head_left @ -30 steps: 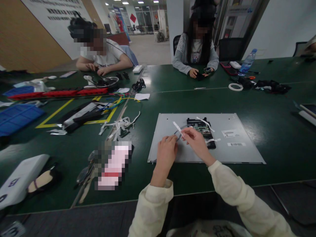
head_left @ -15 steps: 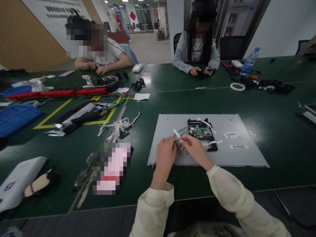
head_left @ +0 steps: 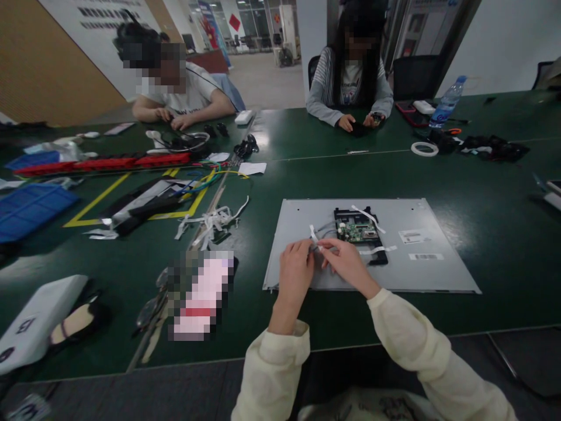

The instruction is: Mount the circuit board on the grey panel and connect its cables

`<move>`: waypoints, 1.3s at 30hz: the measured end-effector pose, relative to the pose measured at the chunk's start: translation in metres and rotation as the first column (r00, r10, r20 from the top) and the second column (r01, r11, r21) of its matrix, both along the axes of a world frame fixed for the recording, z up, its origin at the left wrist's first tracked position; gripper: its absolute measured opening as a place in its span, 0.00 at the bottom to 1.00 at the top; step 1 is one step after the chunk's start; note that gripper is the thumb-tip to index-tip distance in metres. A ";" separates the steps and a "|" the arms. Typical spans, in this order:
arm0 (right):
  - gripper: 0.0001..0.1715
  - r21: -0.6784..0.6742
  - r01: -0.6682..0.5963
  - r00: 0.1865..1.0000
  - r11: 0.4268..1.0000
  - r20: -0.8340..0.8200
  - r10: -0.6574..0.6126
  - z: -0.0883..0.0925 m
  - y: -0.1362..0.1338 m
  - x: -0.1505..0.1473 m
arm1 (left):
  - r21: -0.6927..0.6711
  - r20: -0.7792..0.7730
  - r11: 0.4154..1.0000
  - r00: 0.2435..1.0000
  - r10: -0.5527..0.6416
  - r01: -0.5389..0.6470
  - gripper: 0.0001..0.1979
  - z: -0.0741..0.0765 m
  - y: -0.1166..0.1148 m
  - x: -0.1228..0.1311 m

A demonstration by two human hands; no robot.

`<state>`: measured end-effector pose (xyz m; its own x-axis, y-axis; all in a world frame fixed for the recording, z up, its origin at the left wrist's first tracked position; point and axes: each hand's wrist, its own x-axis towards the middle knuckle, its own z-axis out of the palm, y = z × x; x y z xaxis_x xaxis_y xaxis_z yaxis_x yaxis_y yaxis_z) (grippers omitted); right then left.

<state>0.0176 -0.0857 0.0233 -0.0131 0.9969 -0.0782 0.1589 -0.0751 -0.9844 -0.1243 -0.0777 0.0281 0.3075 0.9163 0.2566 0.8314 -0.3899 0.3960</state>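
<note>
Well beyond the right hand [head_left: 344, 261] stands a clear, blue-capped plastic bottle [head_left: 446, 105]; well left, a blue plastic tray [head_left: 35, 211].

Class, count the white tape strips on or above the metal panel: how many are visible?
3. One strip is in the right hand; one strip crosses the black frame's upper-right corner, another strip its lower part. The left hand may hide more.
</note>
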 end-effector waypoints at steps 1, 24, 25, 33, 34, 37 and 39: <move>0.17 -0.024 0.000 1.000 1.000 0.009 0.000 -0.003 0.000 0.001 | 0.000 -0.001 1.000 1.000 0.004 -0.004 0.14 -0.001 0.000 0.000; 0.21 0.066 0.028 0.995 0.997 -0.096 -0.022 0.002 0.002 0.001 | 0.028 0.026 0.999 0.999 -0.024 0.023 0.26 -0.011 0.003 0.000; 0.20 0.052 0.014 0.999 0.999 -0.051 -0.011 0.000 0.001 0.001 | 0.027 0.045 0.999 0.999 -0.022 0.021 0.28 -0.011 0.002 0.000; 0.16 0.003 -0.036 0.976 0.999 0.213 0.035 -0.006 0.001 0.000 | 0.041 -0.027 0.999 0.999 -0.024 0.025 0.23 -0.011 0.004 0.000; 0.17 0.006 -0.040 0.973 0.999 0.227 0.038 -0.005 0.001 0.001 | 0.045 -0.055 0.999 0.998 -0.025 0.028 0.21 -0.011 0.004 0.000; 0.17 0.020 -0.058 0.967 0.998 0.251 0.051 -0.002 0.001 0.001 | 0.051 -0.124 0.998 0.992 -0.020 0.026 0.18 -0.010 0.004 0.001; 0.17 0.028 -0.068 0.963 0.997 0.265 0.059 -0.002 0.000 0.002 | 0.048 -0.157 0.999 0.987 -0.012 0.020 0.18 -0.009 0.004 0.002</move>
<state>0.0195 -0.0860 0.0214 -0.0604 0.9969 -0.0508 0.4164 -0.0211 -0.9089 -0.1224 -0.0738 0.0187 0.3621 0.8984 0.2484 0.8751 -0.4194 0.2413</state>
